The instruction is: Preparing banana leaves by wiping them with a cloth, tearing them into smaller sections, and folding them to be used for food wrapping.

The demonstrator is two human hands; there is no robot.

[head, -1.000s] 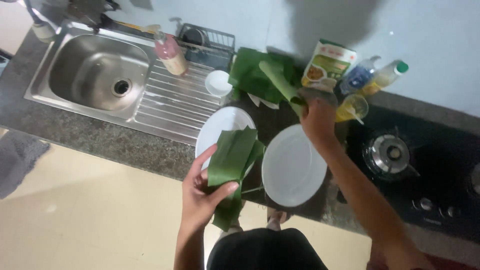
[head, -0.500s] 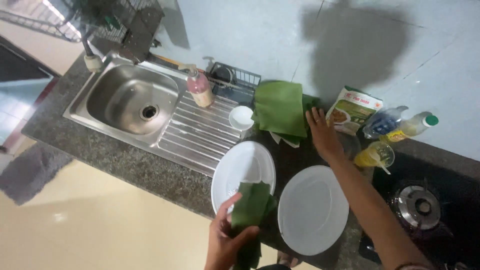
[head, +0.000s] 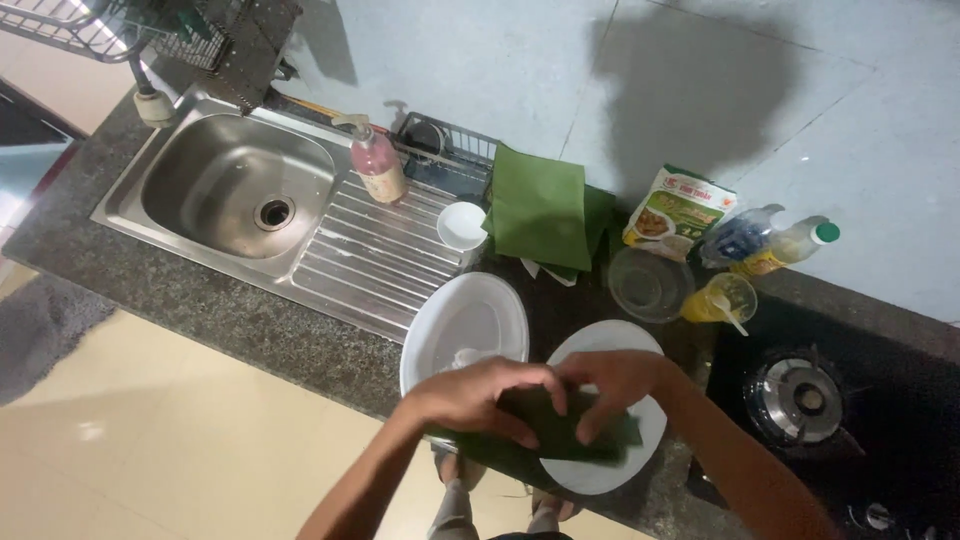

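Right hand has left the leaf stack; both hands' fingers now pinch one dark green, apparently folded banana leaf over the round white plate.

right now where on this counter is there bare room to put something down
The ribbed drainboard between the sink basin and the small white cup is bare, as is the dark counter strip along the front edge. Around the white plates, the clear bowl and bottles, it is crowded.
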